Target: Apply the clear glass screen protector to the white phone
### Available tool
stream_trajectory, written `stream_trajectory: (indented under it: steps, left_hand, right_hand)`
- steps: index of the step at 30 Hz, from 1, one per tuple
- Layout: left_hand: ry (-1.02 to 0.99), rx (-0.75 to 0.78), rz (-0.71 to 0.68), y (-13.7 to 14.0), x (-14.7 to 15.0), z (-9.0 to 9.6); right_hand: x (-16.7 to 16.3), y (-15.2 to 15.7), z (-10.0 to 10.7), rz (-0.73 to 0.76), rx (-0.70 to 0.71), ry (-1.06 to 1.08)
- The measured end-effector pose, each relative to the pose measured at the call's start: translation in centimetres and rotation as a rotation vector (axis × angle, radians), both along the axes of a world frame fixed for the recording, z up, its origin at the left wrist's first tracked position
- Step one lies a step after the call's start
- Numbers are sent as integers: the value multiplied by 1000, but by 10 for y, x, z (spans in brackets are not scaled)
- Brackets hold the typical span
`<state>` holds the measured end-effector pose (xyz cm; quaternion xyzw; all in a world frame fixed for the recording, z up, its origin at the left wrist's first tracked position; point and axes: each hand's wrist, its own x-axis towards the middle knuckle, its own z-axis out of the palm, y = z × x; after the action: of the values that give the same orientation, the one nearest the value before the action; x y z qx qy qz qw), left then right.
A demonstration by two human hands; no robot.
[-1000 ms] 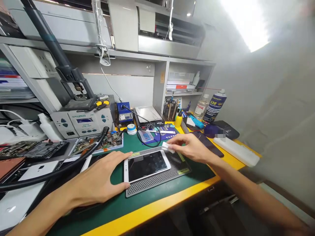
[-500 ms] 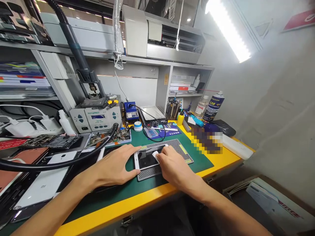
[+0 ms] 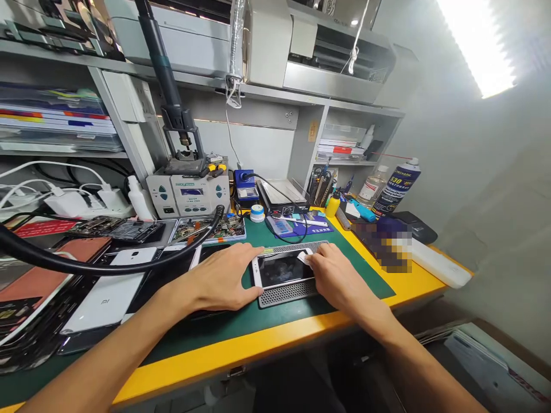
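A white-framed smartphone (image 3: 282,271) with a dark, smudged screen lies face up on a grey perforated pad (image 3: 287,295). My left hand (image 3: 224,276) grips the phone's left end, thumb at the near corner and fingers at the far one. Pinched in my right hand (image 3: 338,274) is a small white wipe (image 3: 303,257), which rests on the right part of the screen. The fingers of that hand hide part of the wipe and the phone's right end.
Several phones, one a white phone (image 3: 107,295), lie to the left beneath a black hose (image 3: 129,267). Behind are a hot air station (image 3: 189,195), a tray of circuit boards (image 3: 210,228) and a blue-lidded jar (image 3: 257,213). A yellow bottle (image 3: 333,204) and a spray can (image 3: 396,188) stand back right.
My right hand has slid the wipe rightward across the screen, uncovering its smudged middle. My left hand keeps its hold on the phone. The camera view has shifted.
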<state>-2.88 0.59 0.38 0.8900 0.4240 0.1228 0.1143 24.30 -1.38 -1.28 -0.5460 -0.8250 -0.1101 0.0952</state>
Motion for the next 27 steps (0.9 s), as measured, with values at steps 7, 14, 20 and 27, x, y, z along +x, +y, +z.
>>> stream_trajectory:
  steps: [7, 14, 20, 27]
  left_hand:
    - [-12, -1, 5, 0, 0, -5]
    - [3, 19, 8, -1, 3, -5]
    - [19, -3, 34, -1, 4, -6]
    - [18, -14, 37, 1, 3, -9]
  right_hand:
    - [-63, -8, -3, 264, -71, 44]
    - [1, 24, 13, -51, -103, 131]
    - [-6, 32, 13, -64, -113, 135]
    - [-59, 35, 7, 64, -135, 127]
